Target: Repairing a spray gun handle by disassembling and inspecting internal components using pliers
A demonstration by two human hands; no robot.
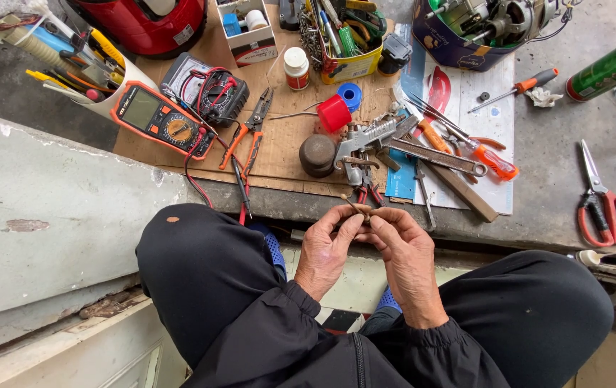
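Left hand (pixel 326 248) and right hand (pixel 401 248) are brought together over the knees, fingers curled and pinched on a small brown part (pixel 360 209), held between both sets of fingertips. Red-handled scissors (pixel 602 201) are seen at 3 o'clock, an orange multimeter (pixel 160 118) at 10 o'clock, pliers (pixel 248 136) at 11.

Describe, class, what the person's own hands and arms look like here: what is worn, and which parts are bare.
Both hands are bare: the left hand and the right hand carry no gloves, rings or watch that I can see. Each arm is covered to the wrist by a black jacket sleeve with a gathered, elasticated cuff.
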